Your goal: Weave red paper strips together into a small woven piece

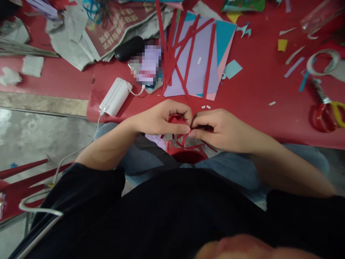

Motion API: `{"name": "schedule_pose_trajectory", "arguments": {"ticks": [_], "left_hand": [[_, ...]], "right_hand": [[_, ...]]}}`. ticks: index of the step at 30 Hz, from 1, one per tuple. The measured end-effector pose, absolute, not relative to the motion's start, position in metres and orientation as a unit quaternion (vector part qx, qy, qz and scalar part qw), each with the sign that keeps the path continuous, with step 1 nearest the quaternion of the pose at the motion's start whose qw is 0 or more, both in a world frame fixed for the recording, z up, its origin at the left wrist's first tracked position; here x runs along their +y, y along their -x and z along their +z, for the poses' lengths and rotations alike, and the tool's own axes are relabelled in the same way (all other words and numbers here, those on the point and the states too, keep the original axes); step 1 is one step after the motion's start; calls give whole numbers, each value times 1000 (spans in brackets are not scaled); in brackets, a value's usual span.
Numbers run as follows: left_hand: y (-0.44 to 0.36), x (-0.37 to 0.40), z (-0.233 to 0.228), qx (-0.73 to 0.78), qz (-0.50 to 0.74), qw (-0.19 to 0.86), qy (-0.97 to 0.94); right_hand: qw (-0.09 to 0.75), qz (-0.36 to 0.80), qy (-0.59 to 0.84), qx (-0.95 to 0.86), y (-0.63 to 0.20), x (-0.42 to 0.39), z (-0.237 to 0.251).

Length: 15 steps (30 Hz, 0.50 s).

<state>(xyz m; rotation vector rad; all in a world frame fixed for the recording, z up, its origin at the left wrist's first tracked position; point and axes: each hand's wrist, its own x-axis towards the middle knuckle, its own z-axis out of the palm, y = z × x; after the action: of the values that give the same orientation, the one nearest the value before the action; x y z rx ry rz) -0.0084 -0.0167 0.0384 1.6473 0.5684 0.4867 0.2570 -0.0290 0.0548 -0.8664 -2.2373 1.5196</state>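
Black sleeves (88, 194) frame the left hand (159, 120) and right hand (215, 127), both pinched shut on a curled red paper strip (176, 120) just off the red table (256, 93) edge, seemingly mid-fold; the next move likely calls for a steady fingertip grip, with scissors (327, 111) far right.
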Motion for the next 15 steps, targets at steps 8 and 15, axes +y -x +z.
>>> {"name": "schedule_pose_trajectory", "arguments": {"ticks": [8, 15], "left_hand": [[2, -19, 33, 252, 168, 632, -713], [-2, -17, 15, 257, 192, 651, -688]], "right_hand": [[162, 584, 304, -735, -270, -36, 28], [159, 626, 335, -685, -275, -49, 23]]}}
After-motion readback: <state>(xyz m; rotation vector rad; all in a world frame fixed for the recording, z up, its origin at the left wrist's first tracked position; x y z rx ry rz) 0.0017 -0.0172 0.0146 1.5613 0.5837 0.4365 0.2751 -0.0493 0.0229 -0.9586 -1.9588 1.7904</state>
